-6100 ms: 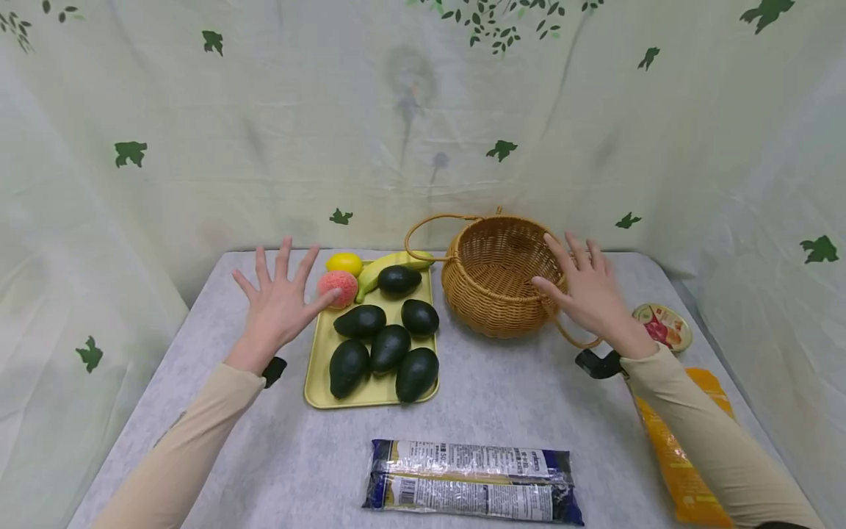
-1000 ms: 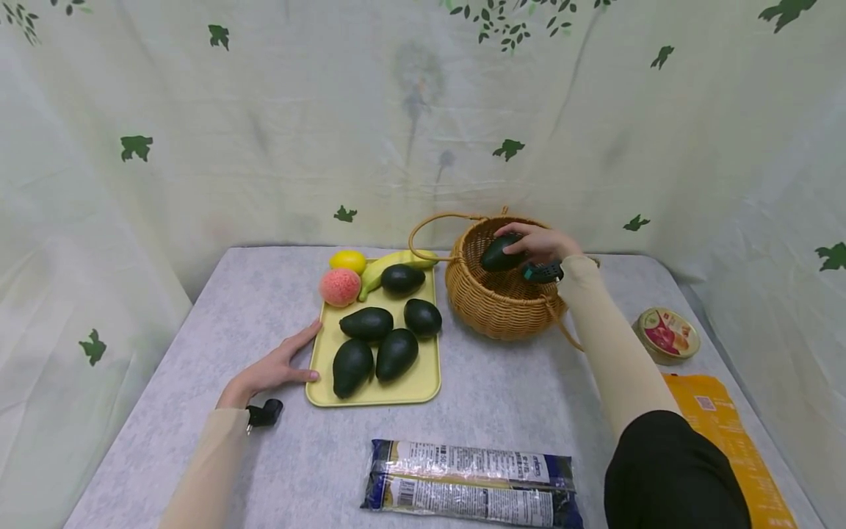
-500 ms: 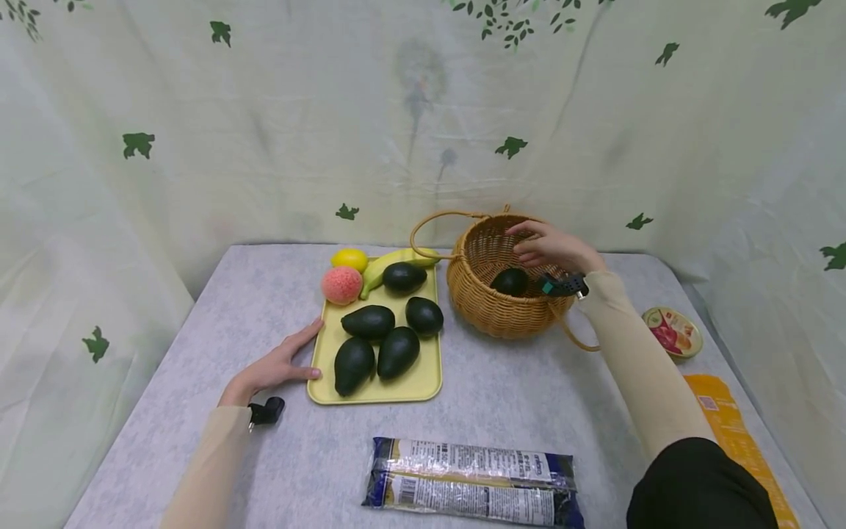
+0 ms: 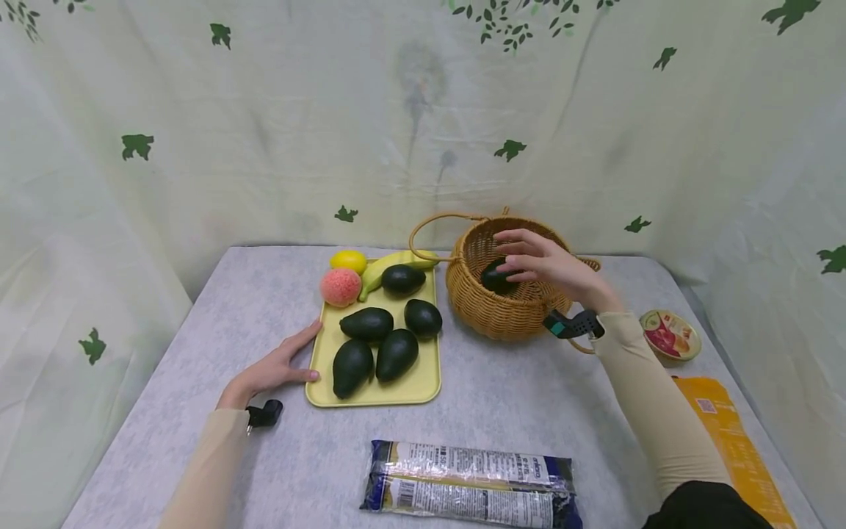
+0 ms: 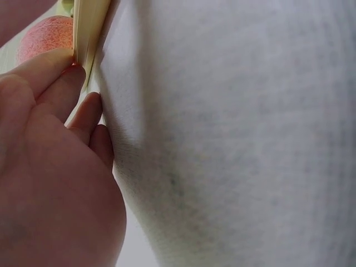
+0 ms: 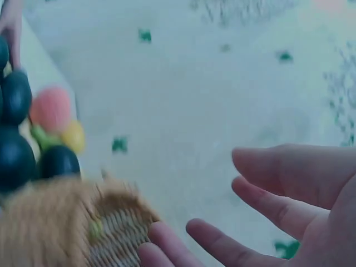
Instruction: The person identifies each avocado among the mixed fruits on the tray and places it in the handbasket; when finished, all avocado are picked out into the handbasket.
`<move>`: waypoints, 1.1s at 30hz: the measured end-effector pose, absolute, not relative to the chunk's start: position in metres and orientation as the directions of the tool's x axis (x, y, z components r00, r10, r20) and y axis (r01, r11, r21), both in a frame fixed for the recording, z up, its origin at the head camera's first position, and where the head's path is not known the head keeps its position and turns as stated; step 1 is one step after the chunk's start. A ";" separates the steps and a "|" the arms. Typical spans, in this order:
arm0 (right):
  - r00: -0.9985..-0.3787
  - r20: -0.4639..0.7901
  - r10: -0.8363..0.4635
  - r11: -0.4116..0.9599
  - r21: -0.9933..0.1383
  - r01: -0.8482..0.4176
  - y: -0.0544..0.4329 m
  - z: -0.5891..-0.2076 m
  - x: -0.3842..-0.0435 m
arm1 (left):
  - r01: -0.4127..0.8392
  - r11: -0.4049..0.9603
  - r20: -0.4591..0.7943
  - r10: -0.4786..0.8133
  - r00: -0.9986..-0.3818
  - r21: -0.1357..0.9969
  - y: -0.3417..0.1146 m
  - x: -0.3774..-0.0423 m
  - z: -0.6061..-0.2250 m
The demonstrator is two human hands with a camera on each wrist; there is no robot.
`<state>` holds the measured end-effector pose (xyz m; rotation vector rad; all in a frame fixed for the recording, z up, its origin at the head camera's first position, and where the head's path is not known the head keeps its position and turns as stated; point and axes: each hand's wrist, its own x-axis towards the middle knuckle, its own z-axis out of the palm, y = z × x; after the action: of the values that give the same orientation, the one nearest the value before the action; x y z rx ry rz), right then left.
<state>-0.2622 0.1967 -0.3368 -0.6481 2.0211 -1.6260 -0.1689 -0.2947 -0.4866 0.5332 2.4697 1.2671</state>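
My left hand rests at the left edge of the yellow tray, thumb and fingers spread and touching its rim. Several dark green avocados lie on the tray, with a pink peach, a lemon and a banana at its far end. Over the mouth of the wicker basket my right hand hovers with loosely extended fingers, holding nothing. One avocado lies inside the basket, partly covered by those fingers in the head view.
Two dark blue plastic packets lie side by side near the front. A round tin and an orange bag are at the right; the right sleeve covers part of the bag. Hanging cloth encloses the table.
My right hand has let go of an avocado in the basket and drawn back toward the right and nearer. The avocado shifted left inside the basket. My left hand has stayed at the tray's edge.
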 end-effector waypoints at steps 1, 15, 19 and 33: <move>-0.774 -0.050 -0.632 0.170 -0.982 -0.075 0.193 -0.337 -0.257 | 0.182 0.537 -0.106 0.461 -0.881 0.824 -0.295 -0.168 -0.486; -0.672 -0.080 -0.737 0.159 -0.986 -0.057 0.144 -0.366 -0.203 | 0.165 0.518 -0.104 0.451 -0.886 0.839 -0.295 -0.167 -0.487; -0.636 -0.091 -0.767 0.176 -0.982 -0.072 0.136 -0.381 -0.195 | 0.162 0.523 -0.113 0.454 -0.884 0.837 -0.294 -0.168 -0.487; -0.574 -0.190 -0.796 0.248 -0.968 -0.024 0.092 -0.418 -0.189 | 0.169 0.532 -0.106 0.448 -0.888 0.830 -0.295 -0.168 -0.488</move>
<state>-0.1891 0.0919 -0.4175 -0.7512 1.8174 -1.3923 -0.1684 -0.2948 -0.4882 0.5126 2.4674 1.2879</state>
